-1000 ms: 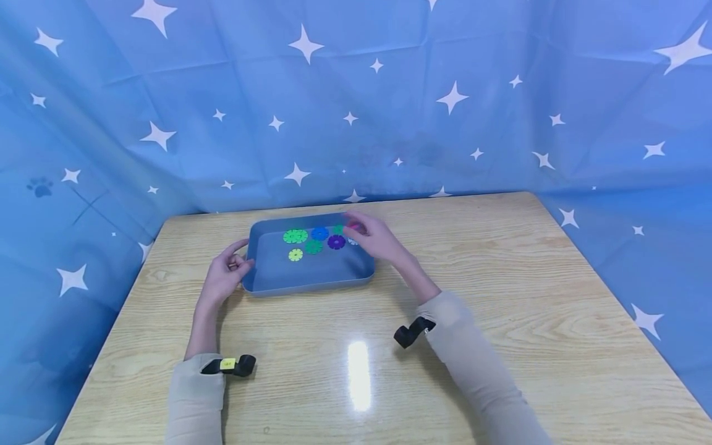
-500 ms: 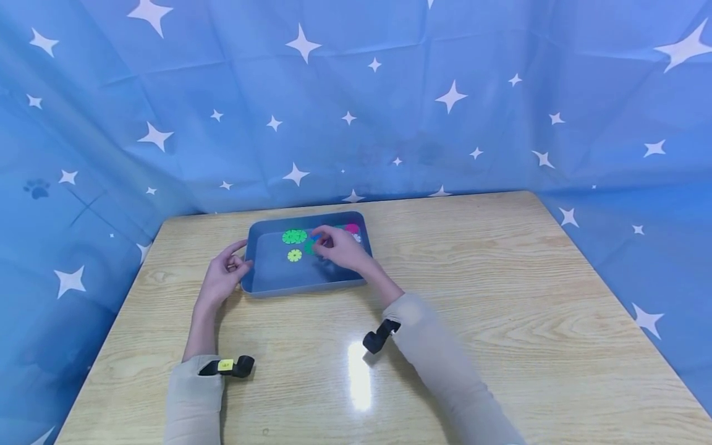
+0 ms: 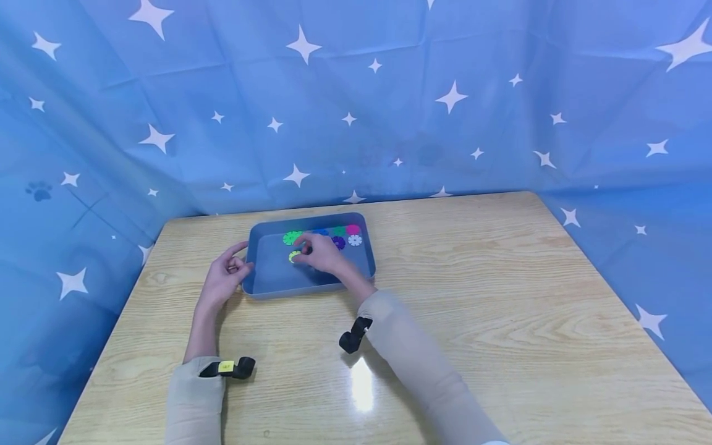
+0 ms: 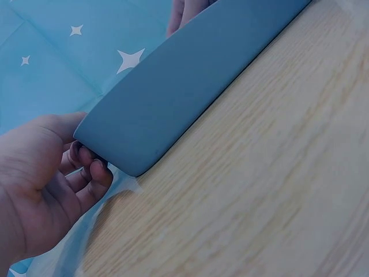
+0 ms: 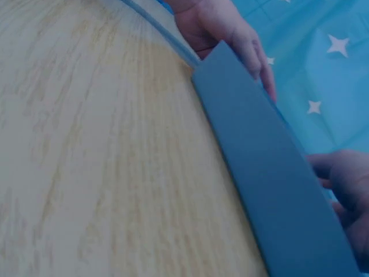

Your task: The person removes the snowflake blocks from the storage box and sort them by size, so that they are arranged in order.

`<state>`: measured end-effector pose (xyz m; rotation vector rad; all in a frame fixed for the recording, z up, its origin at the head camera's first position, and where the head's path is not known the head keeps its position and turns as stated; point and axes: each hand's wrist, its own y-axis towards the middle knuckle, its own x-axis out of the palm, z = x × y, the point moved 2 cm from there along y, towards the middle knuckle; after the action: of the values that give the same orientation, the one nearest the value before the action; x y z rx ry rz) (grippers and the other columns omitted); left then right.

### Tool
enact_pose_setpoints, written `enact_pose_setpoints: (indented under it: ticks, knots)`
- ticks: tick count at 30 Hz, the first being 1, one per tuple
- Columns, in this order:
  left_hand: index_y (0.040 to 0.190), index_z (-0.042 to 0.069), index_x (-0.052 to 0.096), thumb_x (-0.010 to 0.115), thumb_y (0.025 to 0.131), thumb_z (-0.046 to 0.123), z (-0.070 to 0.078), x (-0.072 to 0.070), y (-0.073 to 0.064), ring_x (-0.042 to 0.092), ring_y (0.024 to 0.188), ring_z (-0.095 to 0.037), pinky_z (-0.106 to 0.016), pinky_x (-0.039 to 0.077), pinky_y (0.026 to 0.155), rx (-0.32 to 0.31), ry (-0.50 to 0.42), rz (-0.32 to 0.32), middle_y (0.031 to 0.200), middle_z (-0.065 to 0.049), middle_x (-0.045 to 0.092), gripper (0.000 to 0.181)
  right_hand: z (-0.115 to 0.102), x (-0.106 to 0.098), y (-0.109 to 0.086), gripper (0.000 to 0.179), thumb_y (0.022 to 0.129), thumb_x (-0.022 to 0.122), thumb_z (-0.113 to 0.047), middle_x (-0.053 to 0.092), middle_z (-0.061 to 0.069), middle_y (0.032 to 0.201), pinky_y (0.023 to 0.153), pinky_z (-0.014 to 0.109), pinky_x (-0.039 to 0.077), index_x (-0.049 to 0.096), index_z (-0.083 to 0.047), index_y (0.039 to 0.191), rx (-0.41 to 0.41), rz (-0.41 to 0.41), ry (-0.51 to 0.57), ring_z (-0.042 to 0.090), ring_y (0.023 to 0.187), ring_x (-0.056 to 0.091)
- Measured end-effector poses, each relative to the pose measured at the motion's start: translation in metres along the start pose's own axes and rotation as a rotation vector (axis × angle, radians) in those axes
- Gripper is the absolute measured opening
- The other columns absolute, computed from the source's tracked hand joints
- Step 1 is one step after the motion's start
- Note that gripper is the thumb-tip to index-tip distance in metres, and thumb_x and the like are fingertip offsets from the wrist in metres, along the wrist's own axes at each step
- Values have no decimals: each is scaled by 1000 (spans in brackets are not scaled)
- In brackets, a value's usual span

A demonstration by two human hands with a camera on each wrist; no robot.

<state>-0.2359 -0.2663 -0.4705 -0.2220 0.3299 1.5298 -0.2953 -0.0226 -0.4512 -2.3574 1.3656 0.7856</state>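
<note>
A shallow blue-grey tray holds several flat, notched plastic discs. My left hand grips the tray's left wall; in the left wrist view the thumb and curled fingers lie around its end. My right hand is over the middle of the tray, index finger and thumb spread apart near a yellow-green disc, which the thumb partly covers. Light green discs lie just beyond. A blue disc, a purple disc, a green disc, a pink disc and a white disc lie to the right.
The tray stands toward the back left of a wood-grain table. Behind the table hangs a blue curtain with white stars. Both sleeves carry black wrist cameras, the left one and the right one.
My right hand has swept left across the tray, from the pink disc past the blue one to the yellow-green disc. The white and pink discs are uncovered. My left hand keeps its place.
</note>
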Motion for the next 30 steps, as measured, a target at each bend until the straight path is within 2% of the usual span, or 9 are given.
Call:
enact_pose_setpoints:
  ticks: [5, 9, 11, 14, 19, 23, 26, 30]
  knots:
    - [153, -4, 36, 55, 97, -6, 1, 0, 1, 66, 88, -17, -18, 46, 74, 7, -6, -16, 76, -3, 53, 59, 3, 5, 4, 34, 92, 77, -18, 56, 0, 78, 65, 23, 39, 69, -4, 122, 30, 15, -78, 11, 67, 47]
    - [153, -4, 36, 55, 97, -6, 1, 0, 1, 66, 89, -17, -18, 46, 74, 2, -8, -17, 77, -3, 53, 59, 5, 8, 5, 31, 91, 78, -21, 54, -2, 76, 68, 23, 40, 71, -7, 118, 51, 17, -128, 10, 67, 46]
    - [154, -2, 36, 56, 97, -4, 1, 0, 0, 65, 93, -12, -18, 47, 76, -1, -6, -15, 78, -3, 53, 60, 4, 8, 5, 28, 90, 79, -21, 54, -2, 77, 69, 24, 41, 72, -8, 114, 59, 19, -132, 11, 68, 47]
    - [154, 2, 38, 58, 98, -1, 1, 0, -1, 63, 90, -7, -17, 45, 70, -7, -9, -6, 79, -2, 54, 59, 4, 8, 5, 26, 89, 80, -20, 56, -1, 83, 71, 24, 42, 71, -8, 109, 65, 26, -138, 12, 75, 50]
    - [153, 1, 39, 58, 97, -1, 0, 0, -2, 63, 83, -10, -20, 43, 64, 10, -18, 2, 78, 0, 53, 59, 3, 9, 4, 27, 86, 83, -19, 58, -1, 92, 77, 24, 45, 66, -10, 104, 48, 43, -144, 13, 85, 53]
    - [153, 0, 39, 57, 97, -2, -3, 1, -1, 60, 77, -9, -19, 42, 63, 19, -30, 1, 78, 2, 53, 58, 4, 8, 1, 20, 90, 79, -17, 61, 0, 90, 75, 24, 46, 63, -9, 99, 15, 64, -103, 13, 84, 56]
    - [152, 0, 40, 58, 97, -2, -3, 2, -1, 55, 71, -10, -20, 40, 59, 18, -34, 5, 77, 2, 53, 58, 6, 7, -1, 14, 93, 75, -14, 63, 2, 86, 68, 24, 47, 63, -8, 96, -5, 85, -36, 13, 76, 59]
    - [153, 1, 40, 58, 97, -2, -4, 2, -1, 62, 82, -9, -20, 43, 64, 14, -31, 6, 77, 2, 53, 58, 8, 4, -5, 12, 94, 73, -11, 66, 4, 82, 60, 24, 51, 62, -6, 95, -12, 94, 75, 13, 66, 63]
